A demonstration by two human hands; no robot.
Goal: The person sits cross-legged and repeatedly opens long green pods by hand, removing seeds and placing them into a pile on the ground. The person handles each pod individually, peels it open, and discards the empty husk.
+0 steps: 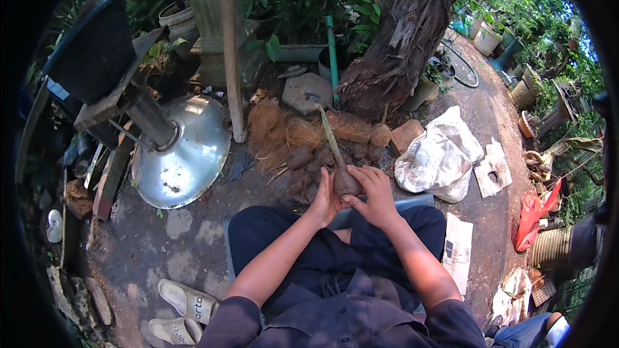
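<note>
Both my hands are around a rounded brown ball [346, 182], which looks like packed soil, held above my lap. A long pale-green stem [331, 136] rises from its top and leans up to the left. My left hand [325, 199] cups the ball's left side and underside. On its right side and top rest the fingers of my right hand [372, 193], with the thumb low at the front. Just beyond lie loose brown soil clumps [309, 166] and a heap of coconut-like fibre [266, 128]. A smaller fibre-wrapped ball with a thin stem [380, 135] sits between bricks.
A white woven sack [437, 154] lies right of the soil, near a torn board with a hole [493, 170]. To the left stands a round metal base [181, 154]. A tree trunk [391, 38] and wooden pole [231, 48] rise ahead. Sandals [181, 307] lie behind left.
</note>
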